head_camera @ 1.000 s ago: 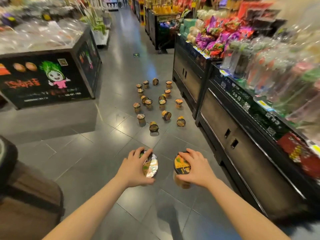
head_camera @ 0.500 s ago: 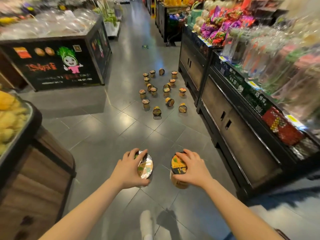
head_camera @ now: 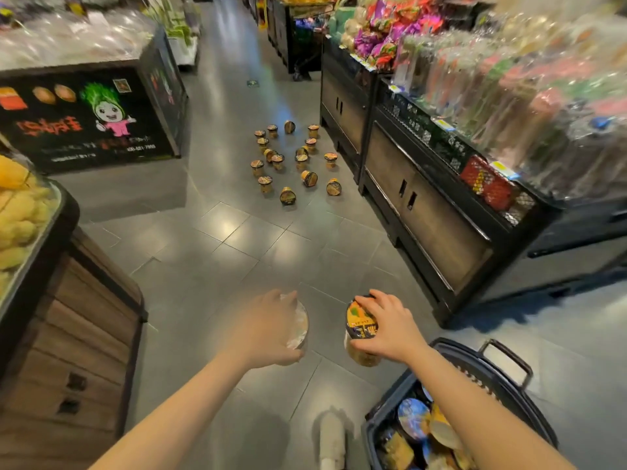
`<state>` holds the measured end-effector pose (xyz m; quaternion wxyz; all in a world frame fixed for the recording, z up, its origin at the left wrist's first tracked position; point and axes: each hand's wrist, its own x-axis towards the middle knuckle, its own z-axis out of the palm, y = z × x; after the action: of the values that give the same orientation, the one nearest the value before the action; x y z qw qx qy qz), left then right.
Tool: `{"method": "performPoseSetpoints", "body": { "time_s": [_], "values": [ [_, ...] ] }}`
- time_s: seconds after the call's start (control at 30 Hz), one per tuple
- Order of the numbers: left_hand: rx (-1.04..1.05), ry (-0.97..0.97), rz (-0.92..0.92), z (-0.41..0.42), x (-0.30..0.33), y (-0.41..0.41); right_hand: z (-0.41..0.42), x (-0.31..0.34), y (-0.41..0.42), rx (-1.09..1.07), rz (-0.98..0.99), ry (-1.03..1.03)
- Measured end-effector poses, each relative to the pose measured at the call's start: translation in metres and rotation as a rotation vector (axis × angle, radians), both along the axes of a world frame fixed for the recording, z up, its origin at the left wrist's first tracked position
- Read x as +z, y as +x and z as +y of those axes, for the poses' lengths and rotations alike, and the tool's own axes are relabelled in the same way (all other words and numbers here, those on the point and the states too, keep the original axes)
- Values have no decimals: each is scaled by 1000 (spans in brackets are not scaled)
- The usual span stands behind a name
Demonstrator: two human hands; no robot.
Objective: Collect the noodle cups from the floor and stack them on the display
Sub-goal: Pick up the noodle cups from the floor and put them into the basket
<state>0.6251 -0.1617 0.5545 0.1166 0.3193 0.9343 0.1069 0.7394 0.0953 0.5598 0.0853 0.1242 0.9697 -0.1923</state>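
Note:
My left hand [head_camera: 269, 329] grips a noodle cup [head_camera: 300, 325] by its foil lid, most of the cup hidden behind the fingers. My right hand [head_camera: 386, 329] holds a second noodle cup [head_camera: 361, 330], yellow with an orange and black lid, fingers curled over its top. Both cups hang above the grey tiled floor. Several more noodle cups [head_camera: 295, 161] lie scattered on the floor farther up the aisle, some upright, some on their sides.
A dark shopping basket [head_camera: 488, 364] with packaged goods sits at the lower right under my right arm. A black display cabinet [head_camera: 427, 212] with packaged snacks runs along the right. A wooden fruit stand [head_camera: 78, 334] is at left, a black counter [head_camera: 101, 120] behind it.
I have moved backward from the scattered cups while still holding both cups. The basket and a shoe tip have come into view at the bottom; the fruit stand looms larger at left.

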Motion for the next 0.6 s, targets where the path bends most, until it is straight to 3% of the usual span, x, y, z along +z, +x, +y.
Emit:
{"method": "performPoseSetpoints", "body": {
  "time_s": [0.3,0.6],
  "values": [
    [-134,-34,-108,-13,-16,126,-18,-18,161,-100,-140,-4],
    [-125,-71,-165,18,-43,188,30,-41,238,-155,-236,-12]
  ]
}}
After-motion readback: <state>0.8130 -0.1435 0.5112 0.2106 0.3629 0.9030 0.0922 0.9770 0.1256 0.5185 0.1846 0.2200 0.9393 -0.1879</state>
